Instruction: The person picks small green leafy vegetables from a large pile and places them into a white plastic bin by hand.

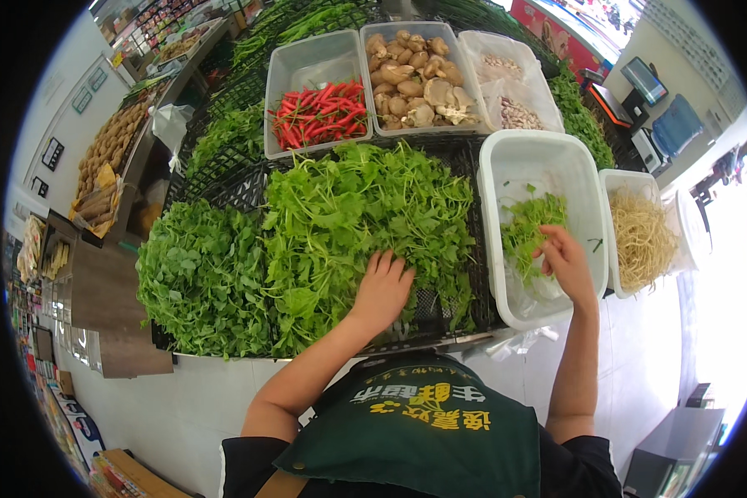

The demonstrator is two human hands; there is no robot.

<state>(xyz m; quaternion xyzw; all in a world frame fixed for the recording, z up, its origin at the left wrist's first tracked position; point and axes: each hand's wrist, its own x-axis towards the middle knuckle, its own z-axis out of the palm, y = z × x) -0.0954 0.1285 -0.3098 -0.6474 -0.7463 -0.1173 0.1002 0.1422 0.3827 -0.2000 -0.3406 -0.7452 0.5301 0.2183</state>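
My left hand (383,291) lies palm down on a heap of leafy green herbs with celery-like leaves (324,230), its fingers slightly spread. The heap fills a black plastic crate (426,308), whose mesh bottom shows near my wrist. Over a white plastic basin (551,152) to the right hovers my right hand (563,258). Its fingers are partly bent and apart, and nothing shows between them. Loose green sprigs (529,227), some of them paler, lie in the basin beside a bit of clear plastic (535,292).
Darker pea-shoot-like greens (205,280) stand to the left. Behind are tubs of red chillies (320,115), mushrooms (417,81) and garlic cloves (516,112). Right of the basin is a tub of pale, thin strands (641,236). A scale with a screen (644,81) stands at the far right.
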